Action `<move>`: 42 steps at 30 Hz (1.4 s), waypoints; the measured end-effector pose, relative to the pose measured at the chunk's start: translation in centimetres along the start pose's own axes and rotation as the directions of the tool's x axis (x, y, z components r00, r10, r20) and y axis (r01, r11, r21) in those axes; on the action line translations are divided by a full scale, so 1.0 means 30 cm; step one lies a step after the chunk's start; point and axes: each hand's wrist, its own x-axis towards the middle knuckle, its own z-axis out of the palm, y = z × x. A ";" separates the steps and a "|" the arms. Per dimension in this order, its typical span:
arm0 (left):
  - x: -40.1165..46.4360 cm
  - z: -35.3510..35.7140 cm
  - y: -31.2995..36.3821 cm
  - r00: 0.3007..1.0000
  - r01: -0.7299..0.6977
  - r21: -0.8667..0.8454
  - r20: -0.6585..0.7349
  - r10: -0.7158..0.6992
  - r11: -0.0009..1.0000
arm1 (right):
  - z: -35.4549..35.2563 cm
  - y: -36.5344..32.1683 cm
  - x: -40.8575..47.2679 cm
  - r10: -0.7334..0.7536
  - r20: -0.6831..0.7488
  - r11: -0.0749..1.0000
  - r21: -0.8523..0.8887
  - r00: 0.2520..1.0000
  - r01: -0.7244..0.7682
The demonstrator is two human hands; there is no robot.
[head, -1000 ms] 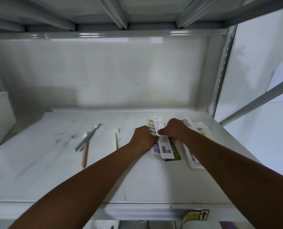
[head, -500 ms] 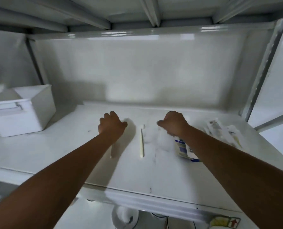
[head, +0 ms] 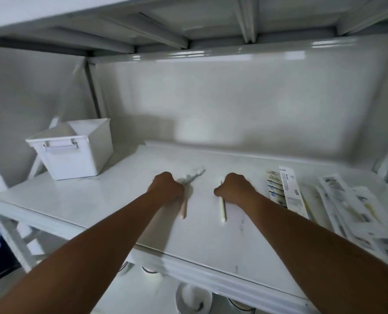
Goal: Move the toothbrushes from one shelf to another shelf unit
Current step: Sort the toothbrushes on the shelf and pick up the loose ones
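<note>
Now I'm picking up: left hand [head: 166, 186] curls around the pink toothbrush [head: 183, 208], right hand [head: 235, 189] around the cream toothbrush [head: 222, 209]; next, lift both clear.

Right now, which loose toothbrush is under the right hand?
The cream toothbrush, its handle poking out beneath the right hand. The pink one lies under the left hand.

no lettering can be read from here. the flat packages [head: 289, 191] at the right of the shelf [head: 97, 200] carry printed lines and dark code-like blocks, all too blurred and small to make out.
</note>
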 end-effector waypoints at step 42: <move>0.089 0.113 0.247 0.962 0.097 -0.692 0.250 0.111 0.716 | -0.205 0.093 0.118 0.195 0.067 0.806 0.557 0.978 -0.199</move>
